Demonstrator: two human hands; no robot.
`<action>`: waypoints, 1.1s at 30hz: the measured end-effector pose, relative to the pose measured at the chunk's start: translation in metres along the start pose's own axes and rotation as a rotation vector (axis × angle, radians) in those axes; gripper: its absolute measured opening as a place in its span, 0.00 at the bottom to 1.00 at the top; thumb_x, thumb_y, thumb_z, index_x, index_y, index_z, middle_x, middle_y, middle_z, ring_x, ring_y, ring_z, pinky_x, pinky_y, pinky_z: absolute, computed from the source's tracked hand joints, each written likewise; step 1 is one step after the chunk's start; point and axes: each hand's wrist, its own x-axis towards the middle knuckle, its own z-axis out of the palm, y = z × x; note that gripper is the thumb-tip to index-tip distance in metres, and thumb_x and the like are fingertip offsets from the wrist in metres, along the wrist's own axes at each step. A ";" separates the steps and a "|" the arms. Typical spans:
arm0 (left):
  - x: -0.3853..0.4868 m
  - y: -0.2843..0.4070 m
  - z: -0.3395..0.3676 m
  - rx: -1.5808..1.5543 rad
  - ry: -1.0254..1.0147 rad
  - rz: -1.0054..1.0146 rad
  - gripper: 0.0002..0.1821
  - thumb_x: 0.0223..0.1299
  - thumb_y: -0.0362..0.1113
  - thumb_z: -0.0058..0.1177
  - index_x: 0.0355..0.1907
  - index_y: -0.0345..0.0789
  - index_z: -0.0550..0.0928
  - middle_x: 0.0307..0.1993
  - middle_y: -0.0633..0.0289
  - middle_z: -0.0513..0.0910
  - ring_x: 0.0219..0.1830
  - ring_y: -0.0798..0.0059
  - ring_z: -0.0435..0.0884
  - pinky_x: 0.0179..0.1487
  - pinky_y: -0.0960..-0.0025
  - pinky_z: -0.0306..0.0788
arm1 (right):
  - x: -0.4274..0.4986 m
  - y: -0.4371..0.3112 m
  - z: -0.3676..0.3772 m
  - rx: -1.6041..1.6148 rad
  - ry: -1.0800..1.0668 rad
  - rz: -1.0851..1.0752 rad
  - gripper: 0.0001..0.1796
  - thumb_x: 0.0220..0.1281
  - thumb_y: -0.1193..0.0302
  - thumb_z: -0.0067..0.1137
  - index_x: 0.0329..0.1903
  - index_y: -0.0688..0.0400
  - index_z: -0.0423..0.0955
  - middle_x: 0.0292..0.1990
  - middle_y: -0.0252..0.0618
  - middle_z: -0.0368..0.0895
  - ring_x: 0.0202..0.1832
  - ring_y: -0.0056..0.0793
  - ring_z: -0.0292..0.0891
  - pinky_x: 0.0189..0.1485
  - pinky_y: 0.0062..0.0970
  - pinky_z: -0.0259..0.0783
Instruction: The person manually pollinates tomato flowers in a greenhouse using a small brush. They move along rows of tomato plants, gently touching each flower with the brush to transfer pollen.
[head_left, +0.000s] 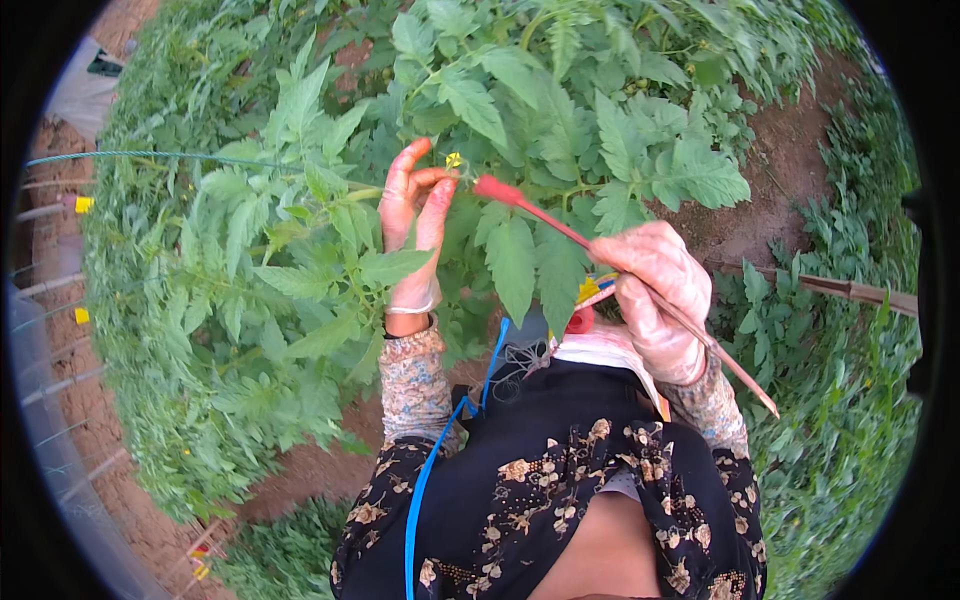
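Note:
My left hand (420, 202), in a thin clear glove with red-stained fingertips, pinches the stalk of a small flower cluster with a yellow tomato flower (453, 160). Just right of the cluster is the red, soaked-looking tip of a thin stick applicator (499, 191). My right hand (660, 300), gloved too, is closed round its shaft, whose bare end sticks out towards the lower right. Tomato leaves (510, 262) hang beneath the tip. A red round object (580, 321) shows partly at my waist, beside my right hand; its kind is unclear.
Dense tomato plants (225, 300) surround me. A green cord (187, 156) runs in from the left to the foliage. A wooden pole (855, 291) lies across at the right. A blue strap (420, 495) crosses my dark clothing. Bare soil and yellow tags (84, 204) show at the left.

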 end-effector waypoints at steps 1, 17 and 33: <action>-0.002 0.004 0.000 -0.018 -0.030 -0.025 0.33 0.71 0.34 0.60 0.75 0.33 0.65 0.45 0.62 0.86 0.51 0.76 0.81 0.64 0.67 0.70 | 0.008 0.006 0.005 0.019 -0.024 -0.023 0.13 0.63 0.76 0.63 0.49 0.63 0.84 0.43 0.42 0.88 0.42 0.42 0.83 0.48 0.37 0.78; -0.016 0.003 0.000 -0.249 0.116 -0.065 0.34 0.67 0.27 0.62 0.74 0.35 0.68 0.44 0.64 0.84 0.51 0.76 0.80 0.63 0.69 0.70 | 0.051 0.040 0.006 0.145 -0.115 -0.166 0.12 0.61 0.78 0.61 0.48 0.63 0.82 0.40 0.43 0.88 0.41 0.41 0.83 0.47 0.36 0.78; -0.015 -0.009 -0.006 -0.388 -0.072 0.030 0.42 0.67 0.27 0.62 0.80 0.35 0.57 0.44 0.59 0.86 0.54 0.67 0.83 0.65 0.59 0.73 | 0.051 0.041 0.020 0.034 -0.158 -0.224 0.11 0.62 0.77 0.63 0.47 0.62 0.83 0.42 0.41 0.86 0.41 0.43 0.82 0.46 0.38 0.79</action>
